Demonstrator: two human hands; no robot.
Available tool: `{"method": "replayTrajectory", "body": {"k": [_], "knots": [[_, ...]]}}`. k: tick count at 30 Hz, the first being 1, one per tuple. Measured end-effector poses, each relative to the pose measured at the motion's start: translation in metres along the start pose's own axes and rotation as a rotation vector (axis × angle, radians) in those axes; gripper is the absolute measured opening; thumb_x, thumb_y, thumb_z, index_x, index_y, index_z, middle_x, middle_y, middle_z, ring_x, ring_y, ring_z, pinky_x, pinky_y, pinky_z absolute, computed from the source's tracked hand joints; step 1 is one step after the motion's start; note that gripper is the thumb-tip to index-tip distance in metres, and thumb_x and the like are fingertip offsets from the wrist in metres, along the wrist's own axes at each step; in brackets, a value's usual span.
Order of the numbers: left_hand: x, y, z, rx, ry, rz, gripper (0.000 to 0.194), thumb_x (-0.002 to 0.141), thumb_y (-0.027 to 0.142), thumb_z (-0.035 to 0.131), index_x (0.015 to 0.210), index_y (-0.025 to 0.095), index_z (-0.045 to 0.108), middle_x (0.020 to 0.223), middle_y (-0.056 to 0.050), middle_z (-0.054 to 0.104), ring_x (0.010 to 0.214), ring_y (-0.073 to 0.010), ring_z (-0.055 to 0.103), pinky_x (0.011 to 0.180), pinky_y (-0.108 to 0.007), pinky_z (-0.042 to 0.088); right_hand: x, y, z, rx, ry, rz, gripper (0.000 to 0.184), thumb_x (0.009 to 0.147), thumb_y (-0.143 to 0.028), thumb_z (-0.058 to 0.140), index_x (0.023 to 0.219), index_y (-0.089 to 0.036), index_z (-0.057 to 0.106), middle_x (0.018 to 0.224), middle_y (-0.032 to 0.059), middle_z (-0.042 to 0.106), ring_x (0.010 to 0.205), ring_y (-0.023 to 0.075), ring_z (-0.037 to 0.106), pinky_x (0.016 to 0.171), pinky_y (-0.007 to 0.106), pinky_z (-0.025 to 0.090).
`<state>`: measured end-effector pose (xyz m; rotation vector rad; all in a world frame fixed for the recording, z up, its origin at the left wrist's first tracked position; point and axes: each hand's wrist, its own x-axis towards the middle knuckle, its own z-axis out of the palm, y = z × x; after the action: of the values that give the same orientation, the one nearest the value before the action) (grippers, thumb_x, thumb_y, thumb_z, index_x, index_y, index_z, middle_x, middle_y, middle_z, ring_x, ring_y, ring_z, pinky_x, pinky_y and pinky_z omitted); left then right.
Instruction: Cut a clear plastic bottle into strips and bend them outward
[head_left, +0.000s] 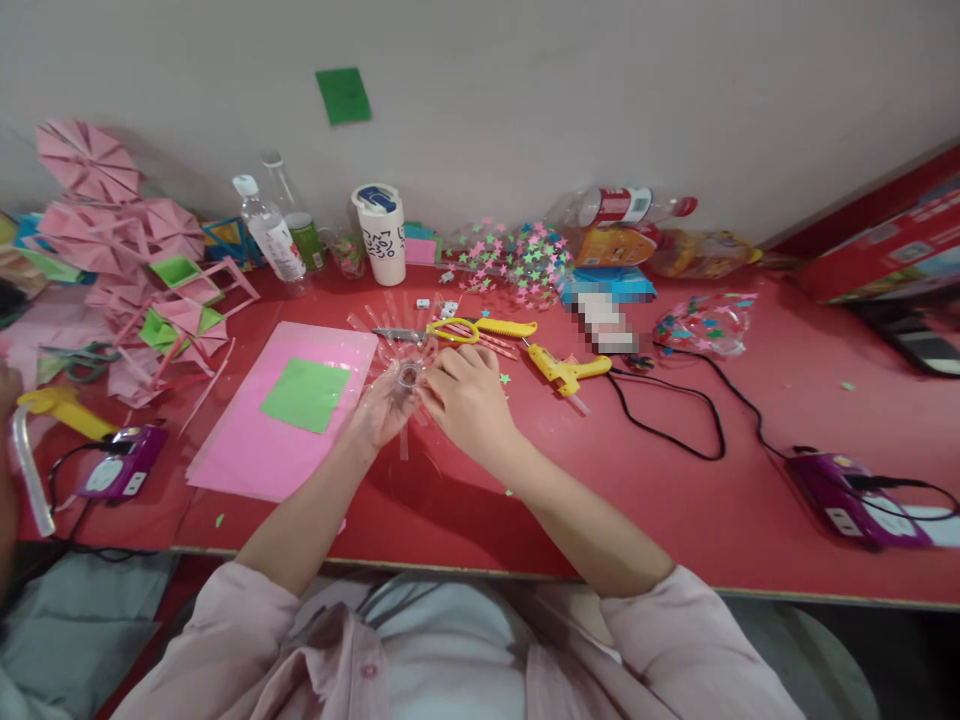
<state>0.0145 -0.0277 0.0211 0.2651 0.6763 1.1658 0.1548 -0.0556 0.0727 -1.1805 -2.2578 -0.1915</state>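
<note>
My left hand holds a cut clear plastic bottle from the left, its neck ring facing up and its sides spread outward as thin see-through strips. At the ring's right side, my right hand has its fingers bent and pinched against the same bottle; their tips are partly hidden. Just beyond my hands lie yellow-handled scissors and a yellow cutter knife. A yellow glue gun rests to the right of my right hand.
Left of my hands, a green square lies on pink paper sheets. Behind stand a white cup and bottles. Star-covered balls sit near the wall. A black cord and a purple power strip occupy the right.
</note>
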Motion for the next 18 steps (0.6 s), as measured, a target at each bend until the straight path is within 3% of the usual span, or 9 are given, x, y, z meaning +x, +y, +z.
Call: {"method": "replayTrajectory", "body": {"k": [9,18], "knots": [[-0.0003,-0.0087,-0.0066,0.002,-0.111,0.003,0.016,0.092,0.015,0.056,0.079,0.013,0.066,0.072,0.0,0.069,0.06,-0.0054,0.064,0.056,-0.013,0.05,-0.0006,-0.0027,-0.0009,-0.059,0.082,0.04,0.03,0.097,-0.017,0.052,0.071,-0.021,0.065,0.074,0.0031,0.061,0.079,0.0205,0.049,0.082,0.039,0.032],[0.0,-0.0072,-0.0061,0.05,-0.073,0.044,0.012,0.091,0.017,0.058,0.086,0.014,0.067,0.077,0.0,0.07,0.065,-0.0058,0.064,0.064,-0.016,0.051,-0.0005,-0.0083,-0.0085,-0.039,0.062,0.051,0.023,0.095,-0.02,0.055,0.076,-0.02,0.067,0.079,0.0053,0.062,0.084,0.0226,0.048,0.086,0.041,0.032]]}}
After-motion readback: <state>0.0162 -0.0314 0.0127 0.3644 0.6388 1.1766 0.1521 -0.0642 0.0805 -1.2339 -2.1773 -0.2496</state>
